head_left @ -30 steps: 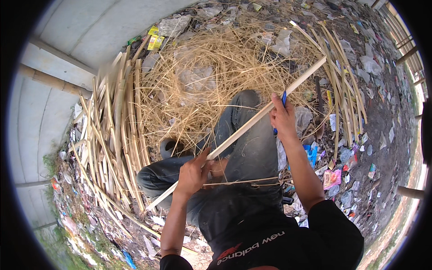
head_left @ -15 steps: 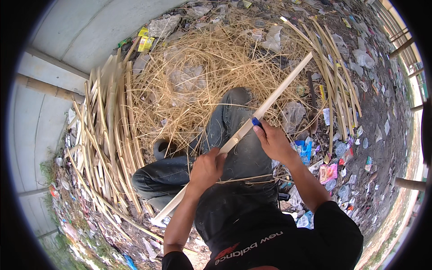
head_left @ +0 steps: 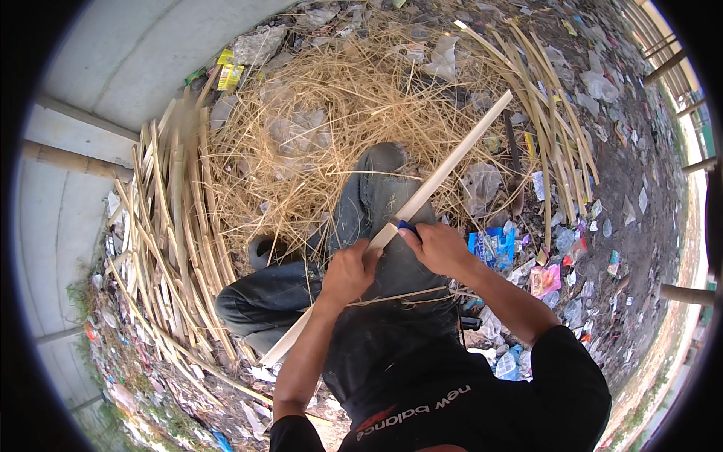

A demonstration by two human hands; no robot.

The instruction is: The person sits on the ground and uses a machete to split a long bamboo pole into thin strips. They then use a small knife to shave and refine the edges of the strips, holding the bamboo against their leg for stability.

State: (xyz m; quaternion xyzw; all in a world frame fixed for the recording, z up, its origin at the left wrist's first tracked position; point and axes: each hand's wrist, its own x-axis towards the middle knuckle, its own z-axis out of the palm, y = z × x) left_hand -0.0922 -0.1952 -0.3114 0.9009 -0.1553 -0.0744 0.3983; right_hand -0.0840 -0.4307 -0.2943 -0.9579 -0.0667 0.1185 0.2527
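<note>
A long pale bamboo strip [head_left: 456, 160] slants across my lap, from beside my left knee up to the far right. My left hand [head_left: 349, 276] is closed around its lower middle, close to my thigh. My right hand [head_left: 438, 248] grips a small blue tool [head_left: 407, 226], likely a knife, pressed against the strip just beyond my left hand. Its blade is too hidden to make out. A thin sliver [head_left: 399, 298] lies over my lap below both hands.
Bamboo strips [head_left: 181, 226] are piled along my left, near a pale wall [head_left: 83, 181]. Beyond my knees spreads a heap of curly shavings [head_left: 301, 135]. More strips [head_left: 553, 120] lie at the far right. Plastic litter [head_left: 546, 280] covers the ground on my right.
My right hand has drawn the blue tool down along the bamboo strip, closer to my left hand. My left hand keeps its grip.
</note>
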